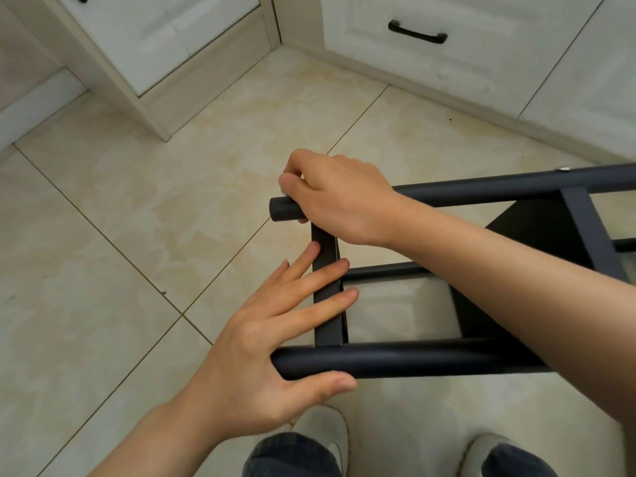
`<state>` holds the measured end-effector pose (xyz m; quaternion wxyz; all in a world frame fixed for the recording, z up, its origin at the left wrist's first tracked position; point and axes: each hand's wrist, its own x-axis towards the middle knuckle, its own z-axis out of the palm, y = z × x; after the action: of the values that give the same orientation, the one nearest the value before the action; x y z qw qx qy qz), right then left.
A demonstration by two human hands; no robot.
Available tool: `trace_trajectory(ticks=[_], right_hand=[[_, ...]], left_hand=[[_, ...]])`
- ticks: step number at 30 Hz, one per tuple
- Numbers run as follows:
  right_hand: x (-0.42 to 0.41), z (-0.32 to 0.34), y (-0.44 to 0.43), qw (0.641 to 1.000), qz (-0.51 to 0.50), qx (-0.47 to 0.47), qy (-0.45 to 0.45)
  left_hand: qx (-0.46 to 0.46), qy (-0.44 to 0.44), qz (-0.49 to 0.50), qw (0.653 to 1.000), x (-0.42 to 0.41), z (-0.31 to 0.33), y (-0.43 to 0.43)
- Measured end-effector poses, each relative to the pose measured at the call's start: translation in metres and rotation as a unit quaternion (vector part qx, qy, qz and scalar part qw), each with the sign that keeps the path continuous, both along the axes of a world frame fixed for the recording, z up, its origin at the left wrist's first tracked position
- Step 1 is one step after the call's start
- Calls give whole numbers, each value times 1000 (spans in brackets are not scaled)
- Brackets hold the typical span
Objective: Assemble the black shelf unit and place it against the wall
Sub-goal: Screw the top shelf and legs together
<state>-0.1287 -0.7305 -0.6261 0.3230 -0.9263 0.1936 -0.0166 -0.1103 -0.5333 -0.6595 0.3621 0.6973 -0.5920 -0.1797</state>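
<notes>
Left hand (pixel 275 342) is spread flat, fingers straight. Three fingertips lie across the flat crossbar (pixel 327 325), the palm is against the open end of the near tube (pixel 413 361), and the thumb is stretched under that tube. Right hand (pixel 330 197) is curled over the end of the far tube (pixel 499 189), with one fingertip showing below the tube. Its thumb and forefinger are pressed together just above the tube end; whether they hold anything is too small to tell. Hands are apart, one on each tube.

Black shelf unit (pixel 585 232) lies tipped on its side in front of the person, running off the right edge, over the beige tiled floor (pixel 120 253). Crossbar joins the two tubes near their left ends. Thin rod (pixel 382 270) runs right from the crossbar, and a black shelf panel (pixel 537 235) sits deeper inside the frame. Small silver screw head (pixel 563 168) shows on the far tube.

White cabinets (pixel 481 46) line the top of the view, well apart from the unit; one front has a black handle (pixel 417 33). Two light shoes (pixel 327 432) and denim cuffs (pixel 292 456) are at the bottom edge.
</notes>
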Motion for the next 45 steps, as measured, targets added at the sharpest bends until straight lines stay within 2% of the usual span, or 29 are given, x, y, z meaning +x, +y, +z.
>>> trace_trajectory(ticks=[2,3,6,11,14,16,18,21,24,30,34,45], right_hand=[[1,0,2,999,-30,31,-24],[0,2,2,994,-56,78,-58],[-9,11,1,943,-120,251,-183],[-62,20,-14,938,-96,223,-248],[-96,20,-22,947,-85,251,-179],[-110,15,-24,963,-43,256,-76],[-116,5,-24,963,1,268,29],[-112,-12,-19,945,44,287,148],[-101,-25,-12,914,67,340,211],[-83,-33,-6,839,36,492,228],[-79,-34,-3,807,25,551,212],[-80,-29,0,824,70,522,208]], left_hand=[[0,6,1,1000,-1,1,0],[1,10,3,1000,-1,1,0],[1,23,6,1000,-3,1,0],[-6,30,4,1000,-3,-2,-1],[-7,26,1,1000,-3,-2,-2],[-7,21,-1,1000,-3,-2,-2],[-8,17,0,1000,-3,-2,-2],[-9,15,-1,1000,-3,-1,-2],[-10,14,-7,1000,-4,-1,-2],[-12,0,-9,1000,-4,-1,-3],[-16,-4,-10,1000,-4,-1,-3],[-19,1,-10,1000,-5,-1,-4]])
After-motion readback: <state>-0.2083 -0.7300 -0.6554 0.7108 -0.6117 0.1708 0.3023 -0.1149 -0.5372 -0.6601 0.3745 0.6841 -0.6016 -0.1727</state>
